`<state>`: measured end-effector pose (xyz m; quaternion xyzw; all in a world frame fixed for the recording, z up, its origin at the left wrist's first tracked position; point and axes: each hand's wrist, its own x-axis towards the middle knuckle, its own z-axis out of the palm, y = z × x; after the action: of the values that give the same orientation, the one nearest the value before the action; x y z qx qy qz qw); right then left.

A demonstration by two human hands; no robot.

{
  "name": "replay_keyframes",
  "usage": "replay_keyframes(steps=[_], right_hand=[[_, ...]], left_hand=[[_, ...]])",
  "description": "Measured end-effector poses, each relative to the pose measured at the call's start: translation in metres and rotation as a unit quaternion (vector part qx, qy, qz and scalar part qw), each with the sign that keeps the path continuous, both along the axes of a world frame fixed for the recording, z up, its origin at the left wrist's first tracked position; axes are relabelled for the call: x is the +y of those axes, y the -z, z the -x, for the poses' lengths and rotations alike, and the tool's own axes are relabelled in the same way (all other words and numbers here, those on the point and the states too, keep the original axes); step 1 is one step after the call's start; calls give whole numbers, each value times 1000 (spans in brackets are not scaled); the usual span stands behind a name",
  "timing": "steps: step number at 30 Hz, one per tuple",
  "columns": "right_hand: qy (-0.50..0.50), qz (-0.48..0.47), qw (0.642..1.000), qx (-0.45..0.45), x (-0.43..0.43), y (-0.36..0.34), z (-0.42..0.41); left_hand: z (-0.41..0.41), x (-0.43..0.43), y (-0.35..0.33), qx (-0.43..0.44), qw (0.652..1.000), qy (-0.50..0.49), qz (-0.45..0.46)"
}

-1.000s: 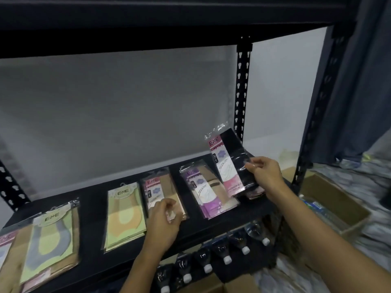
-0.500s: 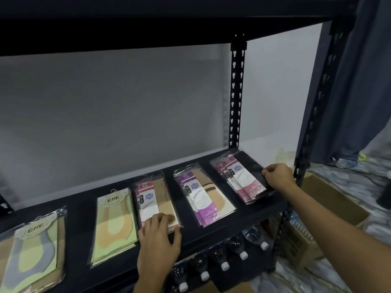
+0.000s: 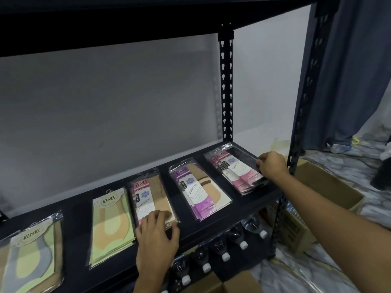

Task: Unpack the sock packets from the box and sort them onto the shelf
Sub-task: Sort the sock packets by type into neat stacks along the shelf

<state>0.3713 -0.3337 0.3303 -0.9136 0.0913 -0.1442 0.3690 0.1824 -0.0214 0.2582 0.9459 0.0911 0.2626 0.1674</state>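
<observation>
Several stacks of sock packets lie in a row on the black shelf [image 3: 243, 197]. My right hand [image 3: 271, 164] grips the right edge of the pink packet [image 3: 234, 169], which lies flat on the rightmost stack. My left hand [image 3: 156, 235] rests with fingers spread on the lower end of the beige and pink packet stack [image 3: 151, 199]. Between them sits a purple packet stack [image 3: 198, 191]. To the left lie a green packet stack [image 3: 112, 220] and a grey and green stack [image 3: 31, 254]. An open cardboard box [image 3: 330, 185] stands on the floor to the right.
Capped water bottles [image 3: 234, 240] lie in a row on the lower shelf. A black shelf upright [image 3: 226, 85] rises at the back, another upright [image 3: 300, 115] at the front right. A blue curtain [image 3: 355, 70] hangs on the right. More cardboard boxes [image 3: 230, 284] sit below.
My right hand lowered the pink packet from the air onto the rightmost stack and still holds its edge. My left hand slid down to the stack's lower end.
</observation>
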Motion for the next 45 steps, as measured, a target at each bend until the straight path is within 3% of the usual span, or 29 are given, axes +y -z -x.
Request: replay_keyframes(steps=[8,19,27,33,39,45], right_hand=[[-4,39,995,-92,20,-20,34],[-214,-50,967,-127,158,-1,125],[-323,-92,938,-92,269,6,179],[-398,-54,914,-52,352,14,219],[-441,-9,898,6,422,20,245],[-425,70,901,54,460,24,247]], left_hand=[[3,-4,-6,1,1000,3,4],[40,21,-43,-51,989,0,136],[105,106,-55,-75,978,-111,161],[152,177,-53,-82,953,-235,175],[188,234,-45,-24,924,-343,166],[193,248,-36,110,900,-404,123]])
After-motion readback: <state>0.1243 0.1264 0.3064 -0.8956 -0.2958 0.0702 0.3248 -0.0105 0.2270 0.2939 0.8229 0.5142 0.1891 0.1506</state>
